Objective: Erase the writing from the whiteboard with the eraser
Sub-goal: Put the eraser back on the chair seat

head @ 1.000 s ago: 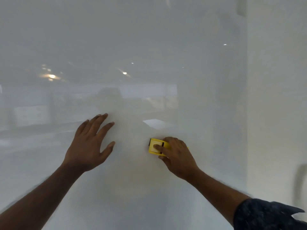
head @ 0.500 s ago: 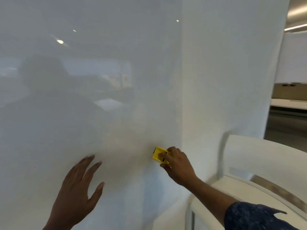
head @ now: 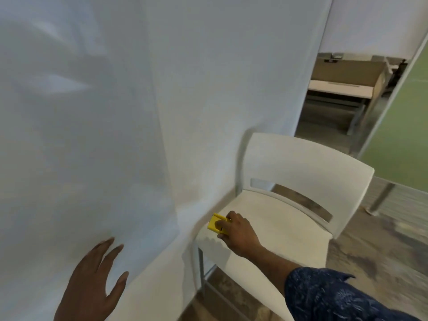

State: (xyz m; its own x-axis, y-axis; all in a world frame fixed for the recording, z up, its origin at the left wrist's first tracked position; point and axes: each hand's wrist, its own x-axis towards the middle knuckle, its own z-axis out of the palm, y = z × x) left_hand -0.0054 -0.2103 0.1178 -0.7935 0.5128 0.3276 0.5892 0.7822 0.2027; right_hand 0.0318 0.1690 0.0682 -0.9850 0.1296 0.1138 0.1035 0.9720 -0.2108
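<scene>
Whiteboard (head: 92,135) shows no writing; your right hand (head: 238,237) pinches the eraser (head: 215,224) over the chair (head: 289,223), board to its left; left hand (head: 92,283) spread

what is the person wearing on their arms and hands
Both hands are bare: no gloves, rings or watch show. The right hand leads back along a bare forearm to a dark navy sleeve with a faint lighter pattern, ending around the elbow. The left hand shows no sleeve within the picture.
</scene>
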